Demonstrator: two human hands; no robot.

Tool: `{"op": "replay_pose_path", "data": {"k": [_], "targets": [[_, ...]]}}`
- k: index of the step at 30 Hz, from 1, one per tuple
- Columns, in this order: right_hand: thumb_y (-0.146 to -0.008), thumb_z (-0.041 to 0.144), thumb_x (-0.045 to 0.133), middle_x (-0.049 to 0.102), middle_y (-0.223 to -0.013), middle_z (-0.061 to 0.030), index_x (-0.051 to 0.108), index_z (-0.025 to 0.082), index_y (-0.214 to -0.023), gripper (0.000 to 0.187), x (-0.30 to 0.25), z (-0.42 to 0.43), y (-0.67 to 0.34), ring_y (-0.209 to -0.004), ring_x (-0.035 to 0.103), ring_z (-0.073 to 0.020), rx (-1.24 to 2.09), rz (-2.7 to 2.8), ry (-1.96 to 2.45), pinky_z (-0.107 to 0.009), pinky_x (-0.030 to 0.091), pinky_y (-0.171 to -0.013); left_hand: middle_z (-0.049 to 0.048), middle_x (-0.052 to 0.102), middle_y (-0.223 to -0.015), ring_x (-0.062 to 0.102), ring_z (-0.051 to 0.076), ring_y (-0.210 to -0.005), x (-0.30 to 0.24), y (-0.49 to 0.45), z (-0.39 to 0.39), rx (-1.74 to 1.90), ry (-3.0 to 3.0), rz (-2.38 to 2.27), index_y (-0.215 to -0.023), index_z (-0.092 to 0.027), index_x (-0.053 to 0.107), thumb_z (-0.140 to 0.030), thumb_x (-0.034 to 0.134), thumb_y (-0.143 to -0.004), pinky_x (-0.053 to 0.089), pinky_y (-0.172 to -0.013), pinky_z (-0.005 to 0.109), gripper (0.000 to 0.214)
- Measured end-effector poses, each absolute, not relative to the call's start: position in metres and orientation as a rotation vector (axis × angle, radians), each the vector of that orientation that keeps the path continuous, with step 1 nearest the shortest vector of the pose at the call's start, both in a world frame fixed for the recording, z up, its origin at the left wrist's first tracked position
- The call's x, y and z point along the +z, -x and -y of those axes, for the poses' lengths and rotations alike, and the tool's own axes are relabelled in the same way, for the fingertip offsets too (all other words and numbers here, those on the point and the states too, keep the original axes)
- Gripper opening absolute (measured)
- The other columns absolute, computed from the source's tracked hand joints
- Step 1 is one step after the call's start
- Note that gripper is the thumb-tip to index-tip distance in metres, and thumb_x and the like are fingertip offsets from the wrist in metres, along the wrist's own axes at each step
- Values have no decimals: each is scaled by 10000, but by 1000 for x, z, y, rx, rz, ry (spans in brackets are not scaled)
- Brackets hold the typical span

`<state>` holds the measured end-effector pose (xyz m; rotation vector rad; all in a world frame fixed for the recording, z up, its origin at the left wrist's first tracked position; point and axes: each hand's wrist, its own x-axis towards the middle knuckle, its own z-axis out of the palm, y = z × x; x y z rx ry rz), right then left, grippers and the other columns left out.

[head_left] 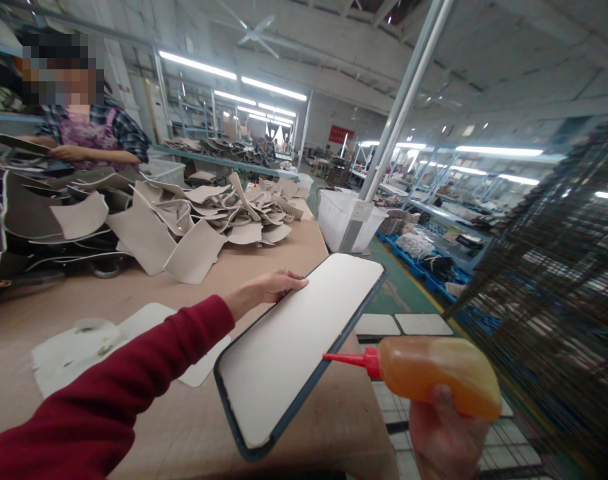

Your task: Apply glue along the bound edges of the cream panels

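Observation:
My left hand (267, 289), in a red sleeve, grips the far edge of a long rounded panel (294, 340) with a pale face and a dark blue rim, holding it tilted above the table edge. My right hand (447, 437) is wrapped round an orange squeeze bottle (439, 375) with a red nozzle. The nozzle tip touches or nearly touches the panel's right rim. White flat pieces (84, 343) lie on the brown table (264, 260) under my left arm.
A heap of beige and dark cut pieces (194, 217) covers the table's far side, where another person (87, 133) works. A slanted metal pillar (399, 120) and white bin (341, 217) stand ahead. A wire rack (559, 293) rises at right; two panels (404, 325) lie below.

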<state>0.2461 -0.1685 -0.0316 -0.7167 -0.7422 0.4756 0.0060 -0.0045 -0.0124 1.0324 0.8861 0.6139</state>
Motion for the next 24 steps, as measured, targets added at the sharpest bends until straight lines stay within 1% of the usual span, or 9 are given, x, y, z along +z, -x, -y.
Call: {"op": "replay_pose_path", "data": {"k": [3,6,9,12,15,18,21,24], "targets": [[-573,239,812,649,-591,43,657,168,-864,337,-31,169,-244,-491,586,-110,484,738,730,-199,521,-535,79,715,-704,639,164,-602,-8,-8,3,622,-1026,-902,-840,-90,684,-219,715,-694,508,-586,257,198],[-559,251,825,651,-594,43,664,173,-861,351,-32,170,-243,-495,590,-106,489,729,752,-187,517,-536,73,708,-679,633,162,-585,-5,-10,1,628,-1026,-913,-838,-85,682,-208,697,-714,503,-576,260,175],[-549,253,831,643,-576,47,668,175,-879,377,-33,171,-241,-487,582,-105,501,731,739,-187,513,-525,74,706,-674,630,162,-572,-3,-11,-2,636,-1032,-922,-854,-78,678,-213,717,-698,502,-561,263,210],[-533,237,836,634,-567,51,671,174,-857,369,-32,171,-239,-497,580,-106,507,725,727,-188,522,-533,81,701,-662,630,165,-565,-3,-11,-6,643,-1045,-931,-853,-62,676,-216,748,-663,506,-550,264,256],[-528,221,835,629,-568,57,668,180,-830,347,-33,172,-238,-507,582,-101,528,712,737,-182,534,-551,83,696,-649,628,170,-557,-3,-11,-9,652,-1053,-941,-824,-60,678,-231,782,-620,513,-550,273,285],[-532,209,828,639,-590,56,663,187,-869,376,-36,174,-238,-520,592,-102,544,703,749,-182,545,-565,82,694,-635,624,166,-550,-1,-12,-12,659,-1048,-952,-791,-68,680,-243,807,-587,516,-561,271,297],[-523,191,824,661,-637,47,651,186,-931,443,-40,175,-238,-543,610,-107,561,694,770,-187,554,-588,88,691,-626,620,162,-545,2,-13,-12,665,-1039,-964,-775,-62,679,-238,812,-586,512,-560,265,291],[-543,182,808,676,-681,30,641,167,-938,429,-44,176,-240,-567,623,-109,587,706,792,-185,551,-612,98,694,-638,626,168,-559,5,-13,-13,675,-1029,-970,-775,-55,680,-217,798,-610,512,-566,267,259]]}}
